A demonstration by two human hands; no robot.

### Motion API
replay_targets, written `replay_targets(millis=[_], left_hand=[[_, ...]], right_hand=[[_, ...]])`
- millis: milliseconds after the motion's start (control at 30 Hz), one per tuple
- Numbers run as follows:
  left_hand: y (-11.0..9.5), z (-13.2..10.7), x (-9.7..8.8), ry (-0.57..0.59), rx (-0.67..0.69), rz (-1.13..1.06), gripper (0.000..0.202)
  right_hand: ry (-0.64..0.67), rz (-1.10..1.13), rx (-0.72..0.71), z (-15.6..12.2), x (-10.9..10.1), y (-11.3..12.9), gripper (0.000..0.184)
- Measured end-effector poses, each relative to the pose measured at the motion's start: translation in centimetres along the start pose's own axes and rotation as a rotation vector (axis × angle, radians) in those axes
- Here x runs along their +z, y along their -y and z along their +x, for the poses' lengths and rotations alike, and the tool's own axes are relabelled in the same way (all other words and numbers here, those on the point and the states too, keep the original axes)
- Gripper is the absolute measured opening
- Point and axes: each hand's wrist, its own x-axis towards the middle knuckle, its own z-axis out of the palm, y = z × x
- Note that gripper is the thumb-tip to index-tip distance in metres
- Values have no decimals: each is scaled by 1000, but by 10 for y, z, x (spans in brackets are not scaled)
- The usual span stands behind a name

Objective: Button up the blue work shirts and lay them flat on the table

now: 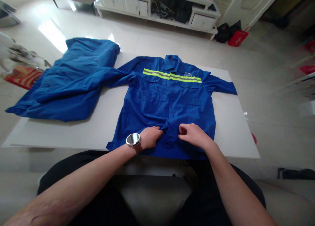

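A blue work shirt with a yellow reflective chest stripe lies flat, front up, on the white table, collar away from me. My left hand, with a watch on its wrist, pinches the shirt's front near the hem, left of the button line. My right hand pinches the fabric just right of that line. The cloth bunches up between the two hands. Both hands are closed on the shirt.
A second blue garment lies crumpled over the table's left end, touching the shirt's sleeve. A white low cabinet stands at the far wall. A red bag and a dark bag sit on the floor by the door.
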Motion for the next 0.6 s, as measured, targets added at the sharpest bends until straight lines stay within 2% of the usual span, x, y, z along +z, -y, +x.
replay_targets(millis=[33, 100, 200, 267, 367, 467, 533, 600], left_hand=[[2, -1, -1, 23, 6, 23, 28], [6, -2, -2, 52, 14, 58, 31], [11, -3, -1, 22, 13, 42, 36], [14, -3, 0, -4, 12, -24, 37], [18, 0, -4, 10, -5, -116, 31], [23, 1, -13, 99, -27, -179, 28], [26, -2, -16, 245, -74, -175, 27], [28, -6, -13, 422, -137, -131, 25]], right_hand=[[43, -37, -10, -3, 3, -3, 11], [90, -126, -19, -9, 11, -8, 27], [108, -251, -8, -14, 25, -10, 57], [122, -296, 27, -14, 33, -7, 66], [155, -324, 86, -12, 35, -5, 61], [195, -230, 74, -12, 26, -11, 46], [301, -126, 65, -16, 21, -17, 34], [481, -75, 83, -22, 19, -22, 26]])
